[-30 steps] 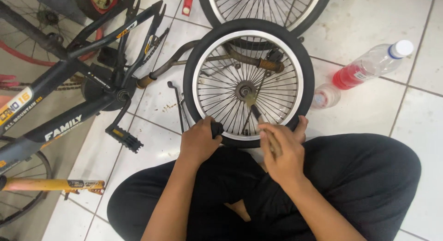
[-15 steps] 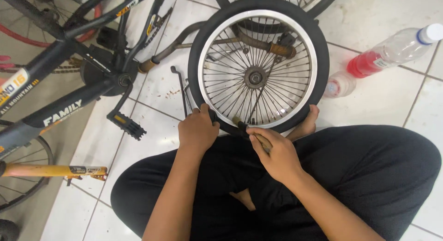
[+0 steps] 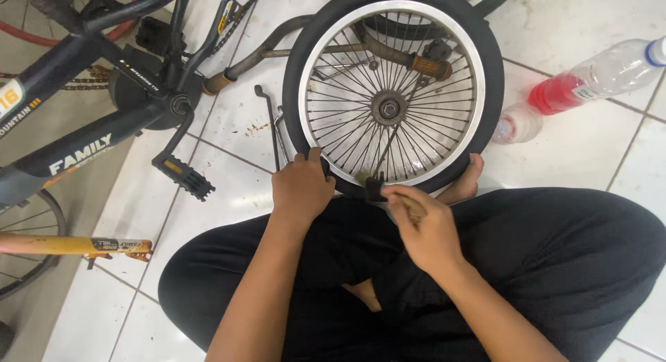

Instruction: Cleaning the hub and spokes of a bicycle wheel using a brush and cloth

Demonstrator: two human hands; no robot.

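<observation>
Lying flat on the tiled floor (image 3: 229,195), the bicycle wheel (image 3: 392,91) rests against the seated person's crossed legs. At its near edge the left hand (image 3: 302,188) is curled over the black tyre, fingers closed on it. Just right of that, the right hand (image 3: 423,227) pinches a small dark tool (image 3: 374,188) against the wheel's rim. Left of the wheel lie a thin black lever (image 3: 269,123) and a dark bicycle frame with its pedal (image 3: 184,176). Right of the wheel a plastic bottle with red liquid (image 3: 596,81) lies on its side, a small clear cup (image 3: 519,123) beside it. A bare foot (image 3: 465,185) touches the tyre's near right edge.
</observation>
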